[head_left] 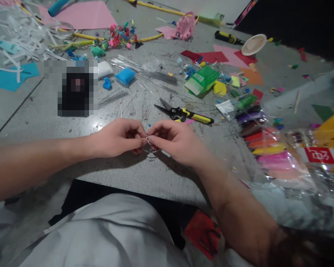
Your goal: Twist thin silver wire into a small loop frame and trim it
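Note:
My left hand (122, 138) and my right hand (175, 140) meet over the near part of the grey table. Both are closed, thumbs and fingertips pinching a thin silvery wire (151, 151) that curves in a loop below them. The exact grip point is mostly hidden by the fingers. Just beyond my right hand lie shears (183, 112) with black-and-yellow handles, their blades apart. Straight lengths of wire (114, 99) rest past my left hand, and a larger wire bundle (147, 70) lies farther back.
Blue clay packet (125, 76) and green packet (202, 79) lie behind the shears. Bags of coloured clay (272, 155) crowd the right. Shredded white paper (25, 33) covers the far left. A yellow hoop (153, 37), a paper bowl (254, 44) and a blurred-out dark object (75, 92) are also there.

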{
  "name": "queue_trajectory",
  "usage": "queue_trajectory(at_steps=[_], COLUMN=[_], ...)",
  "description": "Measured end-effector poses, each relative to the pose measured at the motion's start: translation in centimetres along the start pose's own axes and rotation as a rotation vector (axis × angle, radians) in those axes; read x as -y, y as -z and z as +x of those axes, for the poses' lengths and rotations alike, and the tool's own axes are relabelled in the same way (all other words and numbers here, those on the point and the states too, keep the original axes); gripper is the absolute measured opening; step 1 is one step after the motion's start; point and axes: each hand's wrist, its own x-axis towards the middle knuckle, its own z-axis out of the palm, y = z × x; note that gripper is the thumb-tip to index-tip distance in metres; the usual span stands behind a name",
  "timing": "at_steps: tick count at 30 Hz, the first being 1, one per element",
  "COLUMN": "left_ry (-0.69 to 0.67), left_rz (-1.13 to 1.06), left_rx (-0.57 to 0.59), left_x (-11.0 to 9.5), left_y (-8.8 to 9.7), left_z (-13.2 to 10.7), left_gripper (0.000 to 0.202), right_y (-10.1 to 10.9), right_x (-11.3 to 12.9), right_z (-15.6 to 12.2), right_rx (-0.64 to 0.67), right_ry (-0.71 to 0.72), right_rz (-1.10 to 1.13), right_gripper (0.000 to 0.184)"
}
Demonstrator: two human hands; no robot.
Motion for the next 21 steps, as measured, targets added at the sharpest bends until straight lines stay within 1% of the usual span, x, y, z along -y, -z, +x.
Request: queue_trajectory(at_steps=[2,5,8,11,14,17,21], left_ry=[-0.014,-0.015,-0.026,-0.048,-0.044,-0.027,-0.006], left_rz=[-0.01,0.008,0.021,0.013,0.005,0.005,0.018], left_rx=[0.017,0.006,-0.011,-0.01,-0.018,-0.025,-0.021], left_x=[0.06,0.06,0.04,0.08,0.13,0.11,0.0], left_y=[0.03,0.03,0.04,0.12,0.16,0.15,0.11], left_z=[-0.01,-0.06,-0.07,0.02,0.11,0.13,0.07], left_gripper=[0.014,0.014,0.011,0.007,0.005,0.005,0.006], right_y=[0.01,0.1,0.17,0.26,0.46,0.69,0.77], right_x=[0.06,0.25,0.51,0.67,0.63,0.51,0.38], right_z=[-0.05,-0.13,-0.21,-0.23,-0.15,-0.06,-0.04], right_rx=[0.017,0.041,0.04,0.011,-0.027,-0.049,-0.051], right_ry=[-0.027,-0.047,-0.038,-0.039,0.003,0.037,0.028], right_rz=[0.04,0.079,0.096,0.102,0.057,-0.017,-0.068], right_gripper=[0.023,0.028,0.028,0.024,0.017,0.015,0.019])
